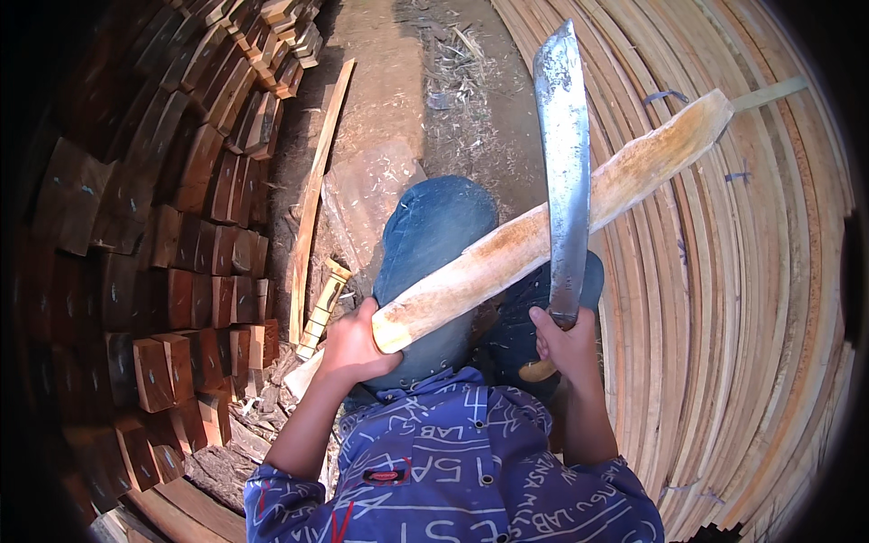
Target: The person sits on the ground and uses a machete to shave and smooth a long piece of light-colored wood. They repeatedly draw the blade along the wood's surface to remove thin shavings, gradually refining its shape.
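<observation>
A long, rough-hewn piece of wood slants across my lap, its near end low on the left and its far end up to the right. My left hand is closed around the near end. In my right hand is a machete, gripped by its wooden handle, most of which the fingers hide. The broad grey blade points up and away from me and passes in front of the wood in this view. I cannot tell whether blade and wood touch. My denim-covered knee is under the wood.
Stacked wooden blocks rise on the left. Long planks lie packed together on the right. A narrow wooden strip and a yellow banded object, perhaps a sheath, lie left of my knee. Wood shavings litter the ground ahead.
</observation>
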Motion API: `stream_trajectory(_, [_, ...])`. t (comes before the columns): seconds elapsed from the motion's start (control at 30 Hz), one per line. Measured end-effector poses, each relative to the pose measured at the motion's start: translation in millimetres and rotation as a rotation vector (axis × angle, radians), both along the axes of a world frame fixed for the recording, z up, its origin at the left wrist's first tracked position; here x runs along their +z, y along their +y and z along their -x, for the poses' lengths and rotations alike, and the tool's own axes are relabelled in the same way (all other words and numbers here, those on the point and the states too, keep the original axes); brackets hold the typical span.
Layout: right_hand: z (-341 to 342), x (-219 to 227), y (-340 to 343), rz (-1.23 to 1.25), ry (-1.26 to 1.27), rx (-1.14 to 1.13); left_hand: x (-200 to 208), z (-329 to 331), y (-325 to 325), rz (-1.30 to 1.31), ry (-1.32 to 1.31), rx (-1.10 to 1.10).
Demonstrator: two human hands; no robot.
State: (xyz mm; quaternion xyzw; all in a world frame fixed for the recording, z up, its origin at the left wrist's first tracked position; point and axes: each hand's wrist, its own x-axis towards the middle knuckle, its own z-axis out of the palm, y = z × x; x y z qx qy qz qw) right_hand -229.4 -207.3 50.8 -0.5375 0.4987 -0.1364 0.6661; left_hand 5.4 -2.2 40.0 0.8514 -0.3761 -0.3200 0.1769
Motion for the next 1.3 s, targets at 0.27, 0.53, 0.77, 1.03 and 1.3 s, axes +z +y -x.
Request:
stream_trajectory(0.27, [10, 4, 11, 0.115, 0.206, 0.198, 5, -4, -3, -0.063, -0.015, -0.018])
stream_trajectory(0.53, [15, 10, 6, 0.069, 0.209, 0.152, -2, 0, -2, -0.021, -0.030, -0.002])
stream_trajectory(0.77, [30, 11, 0, 0.115, 0.248, 0.227, 10, 0, -4, -0.045, -0.069, -0.002])
stream_trajectory(1.03, [30, 6, -2, 0.125, 0.230, 0.138, 6, 1, -4, -0.058, -0.061, 0.008])
stream_trajectory(1.3, [35, 16, -7, 0.032, 0.177, 0.126, 9, 4, 1, -0.055, -0.091, -0.005])
